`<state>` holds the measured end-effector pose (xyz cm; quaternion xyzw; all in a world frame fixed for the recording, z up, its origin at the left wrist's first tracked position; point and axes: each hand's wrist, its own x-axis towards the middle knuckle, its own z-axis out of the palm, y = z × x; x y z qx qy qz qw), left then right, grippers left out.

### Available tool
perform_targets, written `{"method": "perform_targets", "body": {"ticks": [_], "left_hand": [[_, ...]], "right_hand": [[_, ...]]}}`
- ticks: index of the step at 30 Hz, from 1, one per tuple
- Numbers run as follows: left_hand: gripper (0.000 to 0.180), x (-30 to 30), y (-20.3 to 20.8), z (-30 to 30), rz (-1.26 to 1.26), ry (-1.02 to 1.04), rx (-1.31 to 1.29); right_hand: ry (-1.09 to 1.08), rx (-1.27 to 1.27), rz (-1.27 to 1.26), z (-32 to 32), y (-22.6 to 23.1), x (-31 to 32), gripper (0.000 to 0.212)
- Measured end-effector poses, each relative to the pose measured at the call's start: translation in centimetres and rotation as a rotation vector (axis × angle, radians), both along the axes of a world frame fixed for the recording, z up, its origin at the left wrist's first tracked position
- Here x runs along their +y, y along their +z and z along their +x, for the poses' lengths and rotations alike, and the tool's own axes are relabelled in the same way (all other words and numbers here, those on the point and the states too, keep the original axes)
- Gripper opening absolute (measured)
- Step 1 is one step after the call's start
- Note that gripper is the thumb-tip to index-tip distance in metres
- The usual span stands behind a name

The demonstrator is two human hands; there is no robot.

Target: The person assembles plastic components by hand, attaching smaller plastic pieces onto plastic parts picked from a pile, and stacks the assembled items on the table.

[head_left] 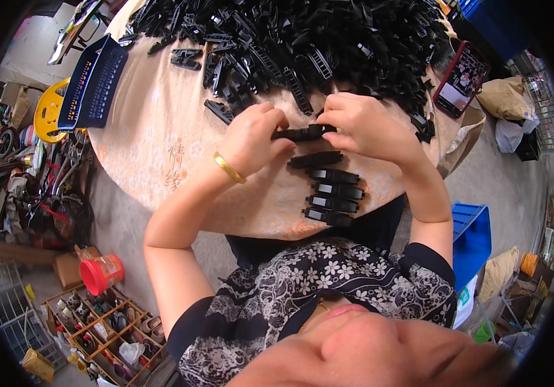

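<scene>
A long black plastic part (304, 134) stretches between my two hands above the round table. My left hand (259, 134), with a gold bangle at its wrist, is closed on the part's left end. At its right end the fingertips of my right hand (362, 124) pinch it. Just below lies a similar black part (315, 160) on the cloth. Nearer to me, several black parts (332, 193) are lined up in a short stack of rows. A large heap of loose black plastic parts (328, 48) covers the far side of the table, some with ladder-like slots.
A pale patterned cloth (138, 138) covers the table. At its left edge stands a dark blue basket (99, 84) beside a yellow stool (48, 116). A phone (463, 79) is propped at the right edge. A blue crate (472, 242), red bucket (102, 273) and shoe rack (106, 329) stand on the floor.
</scene>
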<state>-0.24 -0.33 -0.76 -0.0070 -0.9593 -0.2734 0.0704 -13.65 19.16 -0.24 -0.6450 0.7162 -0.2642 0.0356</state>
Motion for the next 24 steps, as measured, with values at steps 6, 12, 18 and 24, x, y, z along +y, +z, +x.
{"method": "perform_targets", "body": {"ticks": [6,12,18,24], "left_hand": [[0.02,-0.7,-0.1,-0.2,-0.037,-0.091,0.022],[0.021,-0.3,0.0,-0.3,0.055,-0.14,-0.03],[0.024,-0.6,0.5,-0.5,0.063,-0.464,-0.046],[0.027,1.1,0.1,-1.0,0.142,-0.18,0.084]], "right_hand": [[0.044,-0.011,-0.05,0.1,-0.6,-0.6,0.018],[0.109,-0.054,-0.034,0.6,-1.4,-1.2,0.024],[-0.101,0.034,-0.096,-2.2,0.6,0.6,0.029],[-0.014,-0.062,-0.059,-1.2,-0.7,-0.3,0.017]]}}
